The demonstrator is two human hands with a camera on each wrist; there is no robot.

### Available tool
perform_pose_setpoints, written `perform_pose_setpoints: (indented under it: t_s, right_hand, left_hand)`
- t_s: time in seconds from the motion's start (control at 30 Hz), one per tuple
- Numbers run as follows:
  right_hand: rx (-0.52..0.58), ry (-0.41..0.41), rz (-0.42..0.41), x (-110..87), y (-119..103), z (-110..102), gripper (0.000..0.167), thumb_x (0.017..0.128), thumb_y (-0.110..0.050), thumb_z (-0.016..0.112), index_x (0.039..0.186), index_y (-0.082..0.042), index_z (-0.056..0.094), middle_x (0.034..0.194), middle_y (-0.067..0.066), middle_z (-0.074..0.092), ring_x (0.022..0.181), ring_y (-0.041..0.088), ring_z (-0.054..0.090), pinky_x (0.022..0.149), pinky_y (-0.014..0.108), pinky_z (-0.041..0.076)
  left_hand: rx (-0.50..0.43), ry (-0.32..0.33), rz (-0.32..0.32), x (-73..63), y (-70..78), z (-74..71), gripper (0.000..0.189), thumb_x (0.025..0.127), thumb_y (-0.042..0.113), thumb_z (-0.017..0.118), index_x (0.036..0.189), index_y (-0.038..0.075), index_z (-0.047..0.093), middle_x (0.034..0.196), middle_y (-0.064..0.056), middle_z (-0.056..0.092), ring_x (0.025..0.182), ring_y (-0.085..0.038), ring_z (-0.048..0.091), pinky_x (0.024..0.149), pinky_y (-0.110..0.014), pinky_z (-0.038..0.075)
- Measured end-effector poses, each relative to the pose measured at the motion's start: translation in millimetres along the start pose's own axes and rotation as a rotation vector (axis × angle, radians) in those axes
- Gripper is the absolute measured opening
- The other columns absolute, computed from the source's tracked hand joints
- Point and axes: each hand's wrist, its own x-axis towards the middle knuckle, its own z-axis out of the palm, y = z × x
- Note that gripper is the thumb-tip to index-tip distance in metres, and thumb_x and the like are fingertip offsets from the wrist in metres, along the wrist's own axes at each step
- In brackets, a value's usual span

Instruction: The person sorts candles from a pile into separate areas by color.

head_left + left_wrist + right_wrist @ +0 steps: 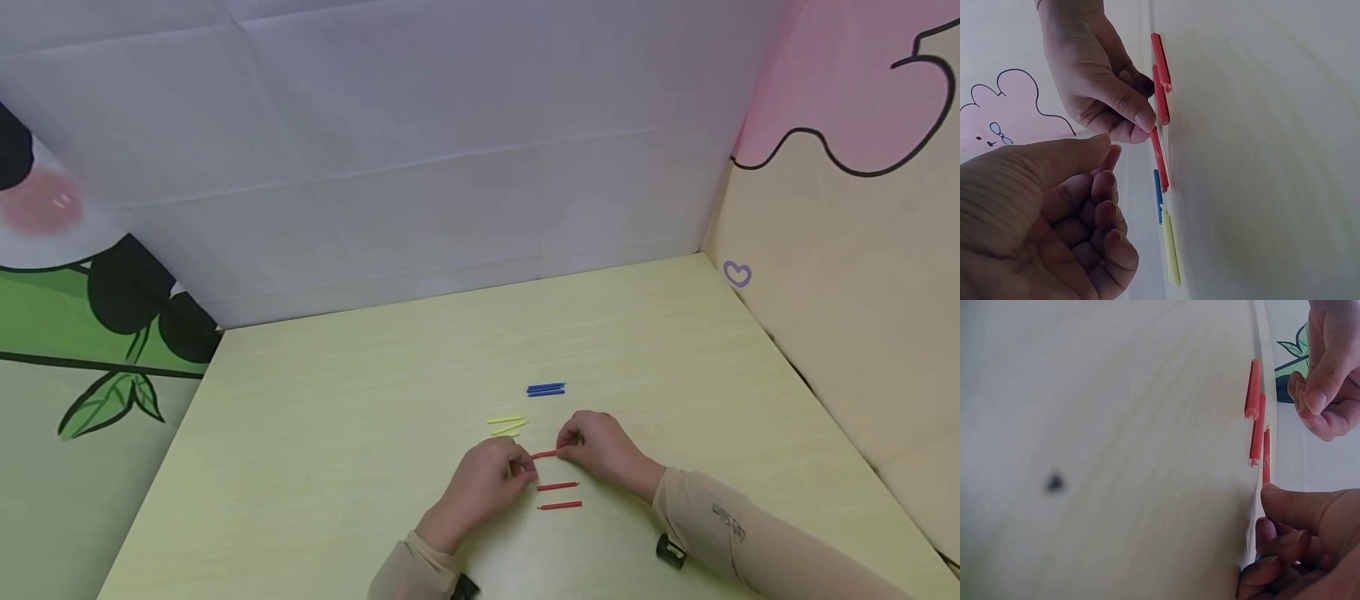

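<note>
My right hand (606,450) pinches one end of a thin red candle (543,454) between thumb and fingers. In the right wrist view that red candle (1266,456) points away from the thumb tip. My left hand (487,479) is beside the candle's other end, its fingers loosely curled. Nothing shows between its thumb and fingers in the left wrist view (1079,206). Two more red candles, a nearer one (559,506) and a farther one (558,486), lie roughly parallel on the table between the forearms.
Several yellow candles (508,427) lie just beyond my left hand, partly covered by it. Farther back, blue candles (546,389) lie side by side. The pale wooden table (337,400) meets a white cloth backdrop (450,150) behind and printed panels at both sides.
</note>
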Motion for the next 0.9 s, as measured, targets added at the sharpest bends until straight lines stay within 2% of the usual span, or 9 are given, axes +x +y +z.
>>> perform_pose_setpoints:
  t_s: [0.33, 0.5, 0.77, 0.9]
  right_hand:
    - [0.014, 0.002, 0.008, -7.1, 1, -4, 0.014, 0.081, -0.008, 0.079, 0.074, -0.017, 0.07, 0.075, -0.008, 0.057, 0.071, 0.012, 0.049, 0.068, 0.03, 0.044]
    - [0.016, 0.009, -0.012, -9.3, 4, -5, 0.013, 0.08, -0.009, 0.079, 0.074, -0.017, 0.071, 0.074, -0.009, 0.057, 0.07, 0.012, 0.049, 0.066, 0.028, 0.043]
    - [0.032, 0.014, 0.0, -14.2, 3, -8, 0.013, 0.079, -0.008, 0.079, 0.074, -0.017, 0.071, 0.073, -0.008, 0.057, 0.068, 0.012, 0.048, 0.064, 0.027, 0.042]
    - [0.039, 0.016, 0.015, -17.2, 2, -9, 0.013, 0.08, -0.008, 0.079, 0.075, -0.017, 0.071, 0.073, -0.008, 0.057, 0.068, 0.012, 0.048, 0.064, 0.027, 0.042]
  left_hand:
    - [-0.066, 0.056, -0.009, -0.2, -3.5, -8.4, 0.005, 0.082, 0.011, 0.076, 0.081, 0.014, 0.074, 0.071, 0.013, 0.053, 0.066, -0.004, 0.047, 0.063, -0.021, 0.042]
    - [-0.092, 0.044, -0.025, 0.0, -6.3, -10.3, 0.005, 0.083, 0.012, 0.076, 0.081, 0.015, 0.073, 0.072, 0.013, 0.052, 0.065, -0.006, 0.048, 0.062, -0.021, 0.042]
    - [-0.111, 0.068, -0.003, -0.1, -11.0, -10.8, 0.005, 0.083, 0.01, 0.076, 0.082, 0.014, 0.073, 0.073, 0.013, 0.054, 0.064, -0.005, 0.047, 0.061, -0.021, 0.042]
    - [-0.13, 0.066, -0.012, -0.2, -12.9, -11.0, 0.005, 0.084, 0.01, 0.075, 0.082, 0.015, 0.073, 0.072, 0.012, 0.053, 0.065, -0.005, 0.046, 0.061, -0.022, 0.042]
